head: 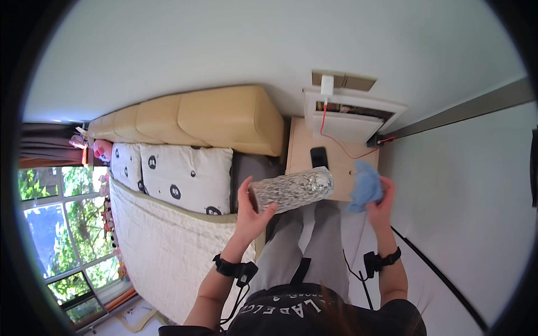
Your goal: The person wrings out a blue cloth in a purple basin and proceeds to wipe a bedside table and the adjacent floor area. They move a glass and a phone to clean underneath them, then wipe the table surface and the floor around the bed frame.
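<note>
My left hand (pixel 255 210) grips one end of a clear, faceted cylinder (pixel 294 189), which looks like a crystal-style lamp or vase. The cylinder is tilted almost sideways in front of my body, its far end pointing right over the near edge of a light wooden nightstand (pixel 300 134). On the right, my right hand (pixel 381 201) holds a crumpled light-blue cloth (pixel 365 187), apart from the cylinder. A black smartphone (pixel 319 157) lies on the nightstand just beyond the cylinder.
A white charger (pixel 327 86) with a red cable (pixel 336 143) is plugged in above a white framed panel (pixel 353 115). Left of the nightstand are a tan padded headboard (pixel 218 113), patterned pillows (pixel 185 178) and a bed (pixel 176 248). A white surface (pixel 462 176) rises at right.
</note>
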{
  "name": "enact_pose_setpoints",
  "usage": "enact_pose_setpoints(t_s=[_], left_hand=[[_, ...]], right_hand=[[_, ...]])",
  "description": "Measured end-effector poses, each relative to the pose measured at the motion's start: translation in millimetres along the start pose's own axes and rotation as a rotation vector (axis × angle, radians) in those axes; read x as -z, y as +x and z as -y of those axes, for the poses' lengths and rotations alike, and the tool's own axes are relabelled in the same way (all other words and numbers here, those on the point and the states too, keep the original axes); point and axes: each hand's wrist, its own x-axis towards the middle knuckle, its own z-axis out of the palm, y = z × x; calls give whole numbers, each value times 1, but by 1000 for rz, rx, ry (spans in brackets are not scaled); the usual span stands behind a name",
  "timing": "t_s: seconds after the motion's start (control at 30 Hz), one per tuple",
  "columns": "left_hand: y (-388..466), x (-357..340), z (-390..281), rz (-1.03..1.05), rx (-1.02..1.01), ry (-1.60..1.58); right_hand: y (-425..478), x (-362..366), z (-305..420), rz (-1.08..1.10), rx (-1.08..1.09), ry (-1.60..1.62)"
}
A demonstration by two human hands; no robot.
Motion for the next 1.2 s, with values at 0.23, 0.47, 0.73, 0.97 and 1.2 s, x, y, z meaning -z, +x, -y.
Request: enact_pose_setpoints(t_s=[0.23, 0.47, 0.73, 0.97, 1.2], left_hand=[[-3, 23, -74, 31, -574, 358], [-33, 69, -100, -12, -679, 175], [-33, 43, -100, -78, -551, -127], [-23, 43, -107, -104, -454, -331], [-8, 40, -110, -173, -471, -331]], right_hand=[[-2, -134, 181, 604, 790, -632], [10, -112, 177, 357, 817, -626], [-24, -155, 223, 295, 1030, -768], [-4, -152, 226, 215, 1221, -835], [0, -152, 219, -42, 1161, -790]])
